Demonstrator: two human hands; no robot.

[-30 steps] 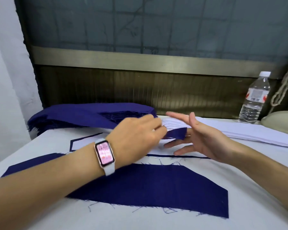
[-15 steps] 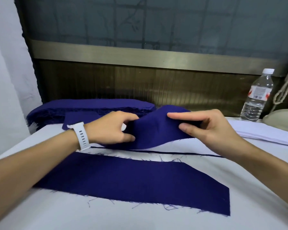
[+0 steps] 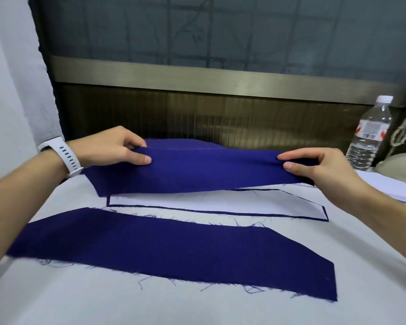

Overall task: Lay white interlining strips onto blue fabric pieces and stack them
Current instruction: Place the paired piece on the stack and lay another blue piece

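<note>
The left hand (image 3: 108,148) and right hand (image 3: 319,167) each pinch an end of a deep blue fabric strip (image 3: 197,170), stretched above the white table (image 3: 197,308). Under it lies a white interlining strip (image 3: 220,201) edged in blue; nearer, a frayed blue piece (image 3: 174,249) lies flat

Lifted dark-blue fabric piece (image 3: 197,170), stretched between left hand (image 3: 108,148) and right hand (image 3: 319,167), hides far edge of white interlining strip (image 3: 220,204) below hands. Dark-blue fabric pile (image 3: 176,144) beyond left hand mostly hidden (only top rim shows). White strip stack (image 3: 391,186) outside right hand cut by frame edge. Clear plastic water bottle (image 3: 368,134) label unreadable.
</note>
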